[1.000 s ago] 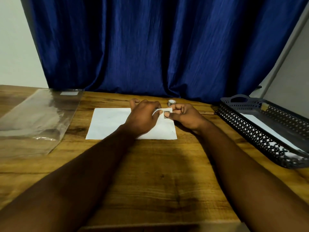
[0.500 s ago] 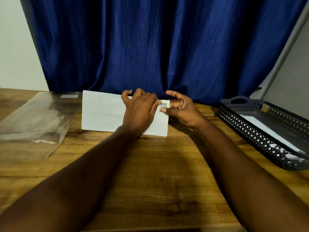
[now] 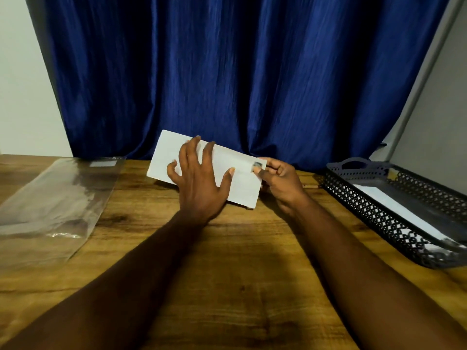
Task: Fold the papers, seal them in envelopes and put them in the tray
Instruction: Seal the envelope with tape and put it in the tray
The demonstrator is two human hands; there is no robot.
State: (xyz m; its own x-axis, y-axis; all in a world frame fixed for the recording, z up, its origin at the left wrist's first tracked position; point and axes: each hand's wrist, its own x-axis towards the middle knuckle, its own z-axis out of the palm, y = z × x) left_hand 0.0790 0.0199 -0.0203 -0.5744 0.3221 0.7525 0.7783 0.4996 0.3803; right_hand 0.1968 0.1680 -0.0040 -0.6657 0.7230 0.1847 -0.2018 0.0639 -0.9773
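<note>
Near edge: both my forearms run up over the wood table (image 3: 227,286), converging mid-table

Left hand (image 3: 199,178): fingers spread wide, laid flat-ish over the face of the envelope (image 3: 242,185), thumb out to the right. Not curled round it, no pinch

Right hand (image 3: 280,183): thumb and forefinger pinch the envelope's top right corner, right at a small dark mark (image 3: 257,164); other fingers curled underneath

Envelope: white, mid-table between the two hands, tilted, long edge sloping down to the right, far left corner showing against the curtain (image 3: 227,72). Can't tell if its lower right corner touches the table

Left side: clear plastic sleeve (image 3: 55,198) lying flat on the table, well apart from the hands

Right side: black lattice tray (image 3: 353,195) with a handle at the far end, set at an angle near the table's right edge. One white envelope-like sheet (image 3: 394,208) lies flat inside it

Far: blue curtain hanging behind the table, pale wall either side
</note>
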